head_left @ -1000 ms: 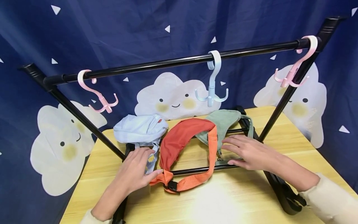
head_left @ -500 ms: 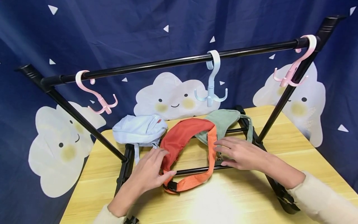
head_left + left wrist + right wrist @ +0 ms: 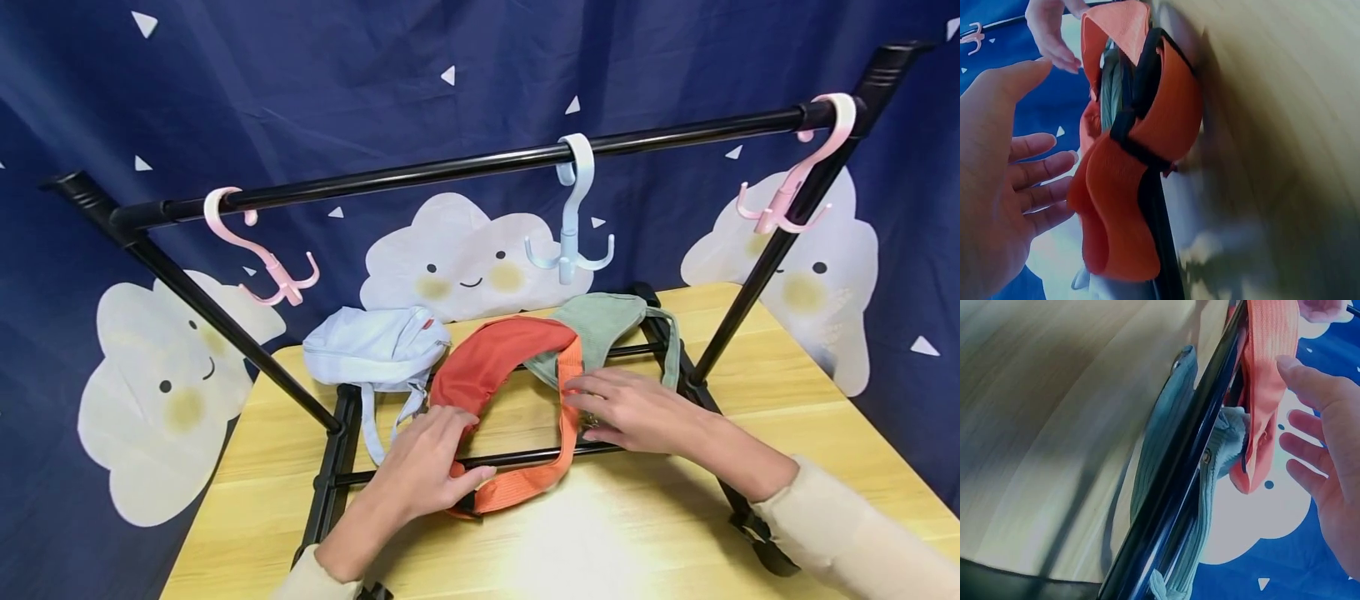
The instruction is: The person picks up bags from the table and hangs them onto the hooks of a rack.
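Observation:
A red waist bag [image 3: 491,358] with an orange strap [image 3: 525,488] lies across the low bars of a black rack. My left hand [image 3: 420,462] hovers over the bag's left end, partly covering the strap's black buckle. In the left wrist view, the fingers of that hand [image 3: 997,187] are loosely spread beside the orange strap [image 3: 1122,206]. My right hand [image 3: 645,412] is at the strap's right side, fingers relaxed. From the right wrist, its thumb [image 3: 1307,378] appears close to the strap; contact is unclear. Behind lies a green corduroy bag [image 3: 600,321], partly hidden.
A pale blue bag [image 3: 375,346] lies at the left on the rack's base. Overhead, the black top rail [image 3: 420,173] carries a left pink hook [image 3: 277,271], a blue hook [image 3: 572,225] and a right pink hook [image 3: 787,187]. Slanted posts flank the wooden table [image 3: 585,542].
My left hand has moved right, from beside the blue bag's strap to the red bag's left end. My right hand has shifted left toward the orange strap. The bags have barely moved.

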